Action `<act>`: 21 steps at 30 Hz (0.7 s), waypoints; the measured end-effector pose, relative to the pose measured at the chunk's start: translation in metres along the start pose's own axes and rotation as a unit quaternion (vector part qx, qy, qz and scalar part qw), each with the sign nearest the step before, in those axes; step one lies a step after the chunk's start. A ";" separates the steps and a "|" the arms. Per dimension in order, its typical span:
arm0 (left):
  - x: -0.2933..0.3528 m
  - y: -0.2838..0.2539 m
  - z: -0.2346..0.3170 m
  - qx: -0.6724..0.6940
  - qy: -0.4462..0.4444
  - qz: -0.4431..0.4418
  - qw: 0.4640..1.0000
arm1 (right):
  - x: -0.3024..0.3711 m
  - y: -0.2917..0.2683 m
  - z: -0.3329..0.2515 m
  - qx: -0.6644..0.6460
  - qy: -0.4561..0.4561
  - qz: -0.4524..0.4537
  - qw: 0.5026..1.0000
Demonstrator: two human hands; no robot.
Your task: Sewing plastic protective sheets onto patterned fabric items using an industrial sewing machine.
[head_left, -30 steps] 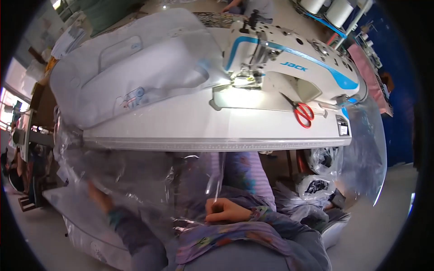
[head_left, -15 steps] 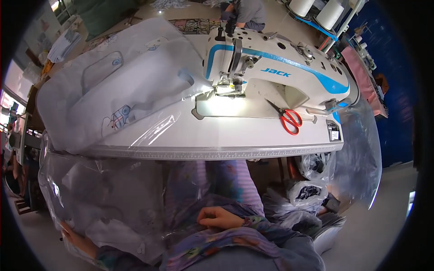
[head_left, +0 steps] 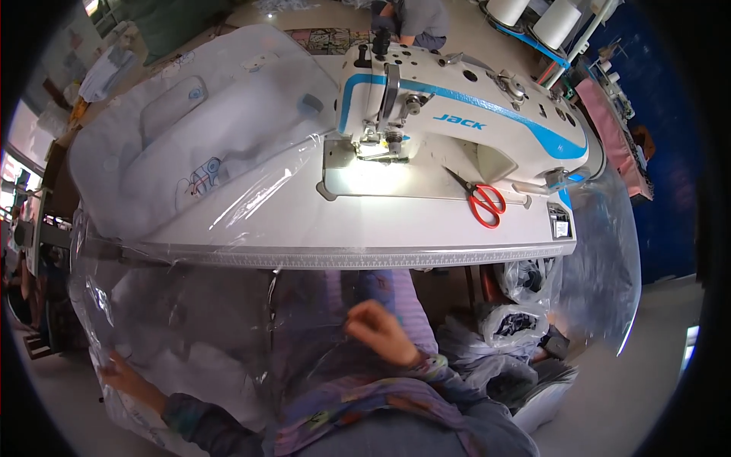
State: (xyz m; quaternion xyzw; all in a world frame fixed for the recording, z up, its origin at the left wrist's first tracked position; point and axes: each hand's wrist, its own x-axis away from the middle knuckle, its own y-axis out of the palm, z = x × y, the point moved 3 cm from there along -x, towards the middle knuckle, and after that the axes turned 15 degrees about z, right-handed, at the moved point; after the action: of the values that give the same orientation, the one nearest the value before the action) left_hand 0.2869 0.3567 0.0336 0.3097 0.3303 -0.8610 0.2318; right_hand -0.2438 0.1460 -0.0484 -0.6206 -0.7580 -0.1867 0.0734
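A large clear plastic sheet (head_left: pixel 259 199) lies over the left of the sewing table and hangs down over my lap. Under or against it on the tabletop is a whitish, printed, translucent piece (head_left: pixel 251 99) with a long rounded cutout. At lower left, my left hand (head_left: pixel 128 381) grips the hanging sheet by its outer edge. My right hand (head_left: pixel 383 333) is raised above my lap, fingers curled inward and slightly blurred; what they hold, if anything, is hidden. The sewing machine (head_left: pixel 457 107), white and blue, has its lamp lit over the needle area, with no material under the foot.
Red-handled scissors (head_left: pixel 485 206) lie on the machine bed. A ruler strip (head_left: pixel 365 257) runs along the table's front edge. Bagged bundles (head_left: pixel 514 327) stand below at right, near another hanging clear sheet (head_left: pixel 601 259). Thread cones (head_left: pixel 556 24) and another person (head_left: pixel 419 21) are beyond.
The sheet and printed piece have drawn away from the needle area, and the machine's foot is now uncovered. My right hand has risen from my lap; my left has moved up slightly.
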 end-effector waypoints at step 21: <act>0.313 -0.102 0.372 0.542 -0.192 -0.712 0.402 | -0.037 0.041 -0.160 -0.543 -0.110 -0.317 0.770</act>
State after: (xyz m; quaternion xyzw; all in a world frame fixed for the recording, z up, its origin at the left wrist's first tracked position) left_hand -0.1351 0.0995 0.0812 -0.1507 -0.1583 -0.7496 -0.6248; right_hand -0.2157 0.0585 0.0940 -0.2978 -0.6870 -0.5104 -0.4229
